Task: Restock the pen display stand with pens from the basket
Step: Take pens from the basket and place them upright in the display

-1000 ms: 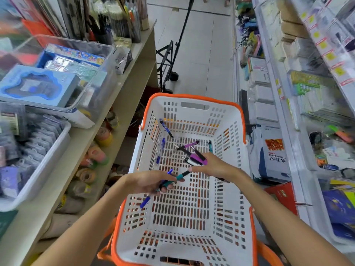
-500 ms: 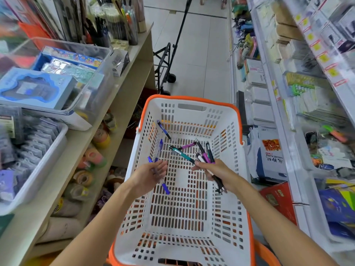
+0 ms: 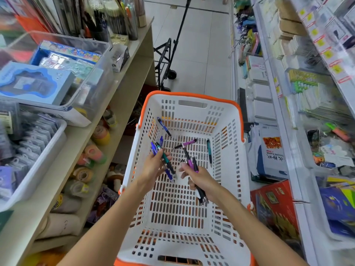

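Both hands are down inside the white basket (image 3: pixel 226 189) with the orange rim, in the lower middle of the frame. The left hand (image 3: pixel 153 167) has its fingers curled round a small bunch of blue and teal pens (image 3: pixel 164 162), held loosely, tips pointing down toward the basket floor. The right hand (image 3: pixel 199 179) grips another bunch, purple and black pens (image 3: pixel 192 164), the barrels fanning out above the fist and sticking out below it.

Loose pens remain on the basket floor toward the far end: a blue pen (image 3: pixel 163 126) leaning against the left wall, a purple pen (image 3: pixel 185 144) lying flat in the middle, and a teal pen (image 3: pixel 209 151) near the right wall. The pen display stand is hard to pick out; it may be among the upright holders on the shelf (image 3: pixel 132 60) at upper left, but I cannot tell.

The risk, as I see it, is in the fullness of both hands. Reaching for another pen with fingers already wrapped round several could loosen the bundle and let one slide out. The slots in the basket floor look wide enough to catch a tip.
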### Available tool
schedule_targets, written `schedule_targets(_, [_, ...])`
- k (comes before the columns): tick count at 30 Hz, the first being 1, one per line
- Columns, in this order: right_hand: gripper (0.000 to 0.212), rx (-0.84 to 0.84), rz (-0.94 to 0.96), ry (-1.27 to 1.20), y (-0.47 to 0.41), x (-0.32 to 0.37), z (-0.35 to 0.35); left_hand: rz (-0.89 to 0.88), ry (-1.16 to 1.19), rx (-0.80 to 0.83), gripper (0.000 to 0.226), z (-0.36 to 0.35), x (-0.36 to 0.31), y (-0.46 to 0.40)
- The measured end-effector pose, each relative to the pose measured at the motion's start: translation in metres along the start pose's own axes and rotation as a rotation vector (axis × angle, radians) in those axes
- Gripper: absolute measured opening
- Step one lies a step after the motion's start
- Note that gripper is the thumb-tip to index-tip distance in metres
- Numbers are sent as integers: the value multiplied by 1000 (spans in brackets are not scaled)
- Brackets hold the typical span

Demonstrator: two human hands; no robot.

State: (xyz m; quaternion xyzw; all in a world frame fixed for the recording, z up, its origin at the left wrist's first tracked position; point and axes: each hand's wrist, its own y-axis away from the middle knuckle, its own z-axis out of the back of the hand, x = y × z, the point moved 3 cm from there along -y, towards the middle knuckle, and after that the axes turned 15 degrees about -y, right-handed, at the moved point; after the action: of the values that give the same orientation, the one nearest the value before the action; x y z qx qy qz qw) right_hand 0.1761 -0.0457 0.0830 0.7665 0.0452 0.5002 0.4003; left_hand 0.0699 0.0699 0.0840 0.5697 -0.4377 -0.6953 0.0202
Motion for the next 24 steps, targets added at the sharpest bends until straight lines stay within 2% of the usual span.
schedule_targets(3, [29, 8, -68, -351, -2, 4, 6, 103, 33, 66, 23, 5, 4, 1])
schedule_targets(5, [24, 24, -86, -423, -2, 6, 8, 184, 30, 164, 20, 3, 8, 5])
schedule_targets(9, [34, -58, -115, -390, -1, 4, 6, 252, -19, 326, 13, -5, 15, 9])
schedule_targets(12, [37, -142, -161, -402, -2, 0, 6, 240, 2, 360, 15, -9, 15, 10])
schedule_targets(16, [37, -105, -138, -366, -5, -1, 5, 233, -66, 330, 23, -6, 16, 11])
schedule_targets(21, [21, -42, -106, -291, -7, 7, 0, 272, -222, 417, 27, -4, 20, 14])
schedule_targets(24, [20, -23, -85, -140, -8, 10, -3, 302, -292, 437, 23, -8, 20, 17])
